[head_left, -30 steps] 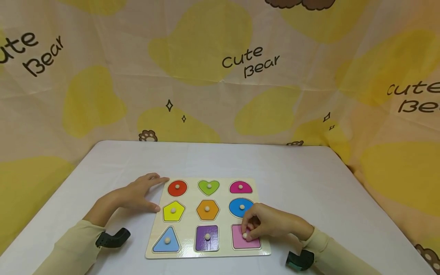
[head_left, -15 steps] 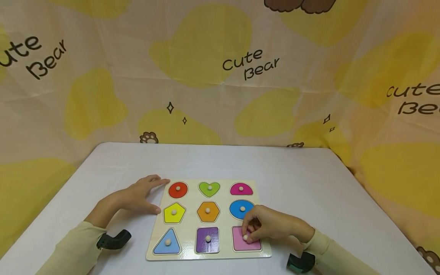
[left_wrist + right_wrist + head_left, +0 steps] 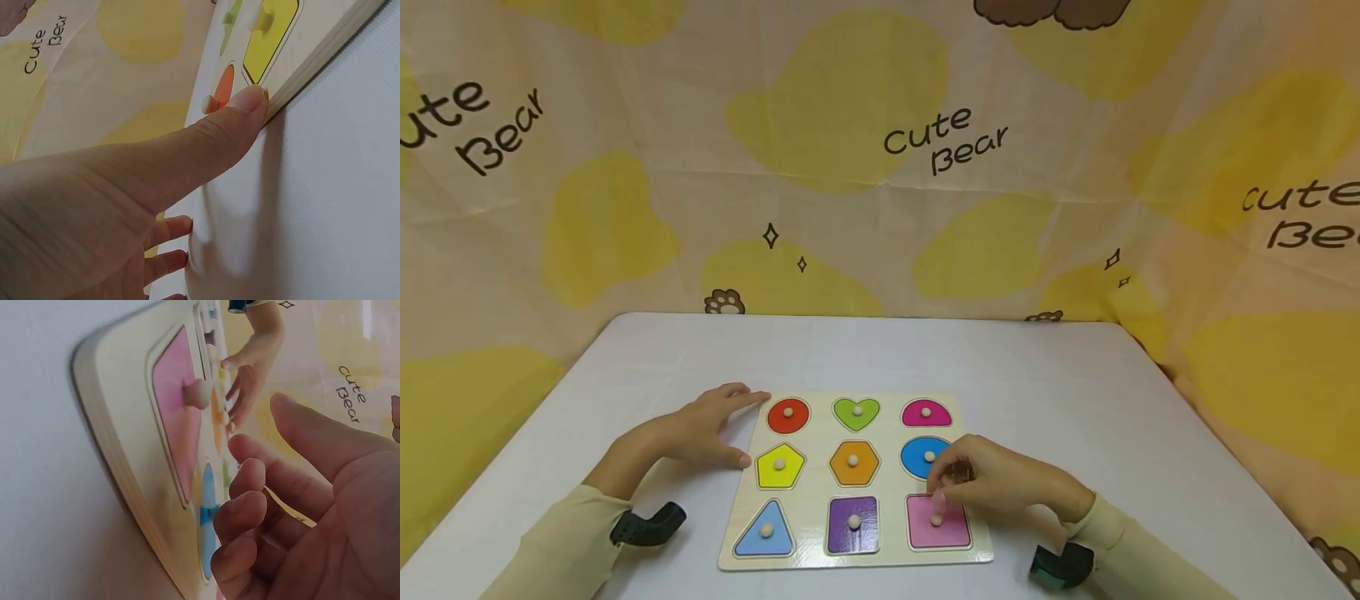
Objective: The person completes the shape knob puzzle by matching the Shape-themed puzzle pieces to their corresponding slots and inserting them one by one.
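A wooden peg puzzle board (image 3: 808, 525) lies on the table, every visible recess filled with a knobbed shape. My left hand (image 3: 700, 425) rests at the board's left side, thumb at the edge beside the yellow pentagon (image 3: 780, 466), index finger at the far left corner near the red circle (image 3: 788, 416). Just above the pink square (image 3: 951, 533) hovers my right hand (image 3: 992, 475), fingers loosely bent, thumb and index apart. In the right wrist view the square's wooden knob (image 3: 197, 394) stands free of the fingers. The right hand partly covers the blue oval (image 3: 917, 457).
Also set in the board are a purple rectangle (image 3: 842, 537), a blue triangle (image 3: 760, 537), an orange hexagon (image 3: 850, 475), a green heart (image 3: 856, 422) and a magenta half circle (image 3: 917, 419). Behind the white table (image 3: 880, 350) hangs a patterned cloth (image 3: 820, 100).
My right hand has let go of the pink square's knob and lifted slightly away from it, the thumb and fingers parting. The left hand keeps its place at the board.
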{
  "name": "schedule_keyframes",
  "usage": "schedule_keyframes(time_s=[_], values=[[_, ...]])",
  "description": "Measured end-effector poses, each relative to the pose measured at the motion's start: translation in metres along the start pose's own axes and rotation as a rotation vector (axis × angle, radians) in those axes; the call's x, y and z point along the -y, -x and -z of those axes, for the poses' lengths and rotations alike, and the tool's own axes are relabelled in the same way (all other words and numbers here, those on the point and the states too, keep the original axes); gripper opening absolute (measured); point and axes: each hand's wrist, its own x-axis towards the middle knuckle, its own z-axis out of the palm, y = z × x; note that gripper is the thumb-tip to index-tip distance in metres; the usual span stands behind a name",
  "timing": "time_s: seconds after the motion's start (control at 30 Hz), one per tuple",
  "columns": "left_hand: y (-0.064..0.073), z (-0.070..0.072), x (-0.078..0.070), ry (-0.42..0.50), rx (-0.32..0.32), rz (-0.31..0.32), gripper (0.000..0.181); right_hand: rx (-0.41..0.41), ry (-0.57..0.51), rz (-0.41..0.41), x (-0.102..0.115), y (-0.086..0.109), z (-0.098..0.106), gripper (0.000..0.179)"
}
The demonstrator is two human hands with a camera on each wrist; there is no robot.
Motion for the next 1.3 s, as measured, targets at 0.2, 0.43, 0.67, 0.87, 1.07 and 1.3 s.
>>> schedule_keyframes(time_s=[0.2,0.43,0.67,0.87,1.07,1.3], values=[[0.001,0.001,-0.002,-0.004,0.001,0.003,0.093,-0.067,0.025,0.011,-0.001,-0.001,0.012,0.012],[0.000,0.003,-0.005,-0.027,-0.026,0.000,0.088,-0.113,0.048,0.007,-0.002,-0.003,0.025,0.015],[-0.001,0.008,-0.007,-0.042,-0.092,-0.001,0.081,-0.184,0.121,-0.028,0.003,-0.009,0.036,0.018],[-0.001,0.013,-0.010,-0.016,-0.207,-0.012,0.072,-0.265,0.186,-0.049,0.002,-0.016,0.046,0.018],[0.000,0.015,-0.013,-0.040,-0.300,0.015,0.061,-0.335,0.255,-0.083,-0.001,-0.021,0.056,0.013],[0.001,0.015,-0.019,-0.118,-0.411,0.013,0.054,-0.393,0.302,-0.132,-0.004,-0.027,0.064,0.014]])
